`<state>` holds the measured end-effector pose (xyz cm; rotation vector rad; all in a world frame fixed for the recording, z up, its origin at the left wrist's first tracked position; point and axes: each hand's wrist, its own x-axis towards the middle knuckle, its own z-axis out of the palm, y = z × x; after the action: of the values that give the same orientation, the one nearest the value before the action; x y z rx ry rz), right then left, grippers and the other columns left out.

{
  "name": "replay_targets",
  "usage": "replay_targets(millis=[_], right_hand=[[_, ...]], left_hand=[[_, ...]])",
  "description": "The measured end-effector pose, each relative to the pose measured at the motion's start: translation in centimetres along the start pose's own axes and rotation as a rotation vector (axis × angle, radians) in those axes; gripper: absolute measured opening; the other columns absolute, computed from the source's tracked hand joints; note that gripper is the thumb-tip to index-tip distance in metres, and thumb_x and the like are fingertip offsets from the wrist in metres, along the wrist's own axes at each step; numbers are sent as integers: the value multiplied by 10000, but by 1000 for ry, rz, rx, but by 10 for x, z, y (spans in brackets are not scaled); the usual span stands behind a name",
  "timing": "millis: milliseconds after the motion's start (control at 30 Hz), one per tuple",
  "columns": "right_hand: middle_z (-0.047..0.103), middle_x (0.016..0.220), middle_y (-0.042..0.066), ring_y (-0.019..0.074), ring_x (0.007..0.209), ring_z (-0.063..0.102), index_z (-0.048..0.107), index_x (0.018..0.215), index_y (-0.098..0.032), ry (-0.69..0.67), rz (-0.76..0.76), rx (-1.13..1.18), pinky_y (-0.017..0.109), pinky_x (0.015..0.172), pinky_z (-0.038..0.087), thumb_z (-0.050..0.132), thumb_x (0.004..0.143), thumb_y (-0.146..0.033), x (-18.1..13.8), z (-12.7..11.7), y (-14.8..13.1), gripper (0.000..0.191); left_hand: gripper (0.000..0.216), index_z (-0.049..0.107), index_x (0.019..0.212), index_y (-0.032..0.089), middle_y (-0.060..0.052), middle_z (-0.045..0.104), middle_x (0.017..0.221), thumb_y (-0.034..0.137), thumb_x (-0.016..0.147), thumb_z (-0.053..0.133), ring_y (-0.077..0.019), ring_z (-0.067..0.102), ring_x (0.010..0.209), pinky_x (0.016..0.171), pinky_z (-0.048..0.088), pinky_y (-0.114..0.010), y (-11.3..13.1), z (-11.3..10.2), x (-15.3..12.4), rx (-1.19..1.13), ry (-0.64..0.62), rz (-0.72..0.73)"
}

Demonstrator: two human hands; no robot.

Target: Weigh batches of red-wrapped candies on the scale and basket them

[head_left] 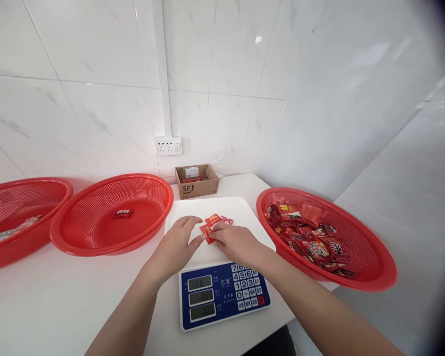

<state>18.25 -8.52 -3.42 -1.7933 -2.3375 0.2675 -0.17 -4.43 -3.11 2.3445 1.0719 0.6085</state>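
A digital scale [241,212] with a white platform and a blue keypad panel [222,294] stands in front of me. Several small red snack packets [215,223] lie on the platform. My left hand [178,244] rests on the platform with its fingertips against the packets. My right hand [235,242] pinches the same small pile from the right. To the right stands a red mesh basket [371,247] heaped with several red packets [307,235]. On the left, another red basket [81,232] holds a single red packet [123,213].
A third red basket [7,198] at the far left holds pale packets. A small open cardboard box [197,182] sits against the tiled wall below a power socket [168,146]. The white counter ends at the wall corner on the right.
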Motion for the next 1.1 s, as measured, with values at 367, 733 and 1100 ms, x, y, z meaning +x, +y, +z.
replay_targets(millis=[367,733,1100], right_hand=[[584,1127,41,163,1066,560,505,1098,-244,184,-12,1102,368,914,455,492,839,-164,-27,-23,-18,271],[511,1295,41,168,1199,478,447,1221,-291,268,-2,1115,380,992,417,493,868,-228,-36,-12,-15,361],[570,1231,92,257,1170,477,581,1218,-200,263,249,129,419,997,373,476,863,-209,-8,14,35,370]], left_hand=[[461,402,1301,291,-55,608,1180,414,866,492,-211,583,1032,847,482,-356,28,-1,-7,-509,-158,69],[373,534,1227,255,-6,672,860,357,878,451,-146,602,748,716,502,-284,24,6,-2,-513,-24,-48],[398,570,1158,218,-41,674,1008,459,857,472,-173,644,798,751,519,-313,9,-12,-1,-393,242,-121]])
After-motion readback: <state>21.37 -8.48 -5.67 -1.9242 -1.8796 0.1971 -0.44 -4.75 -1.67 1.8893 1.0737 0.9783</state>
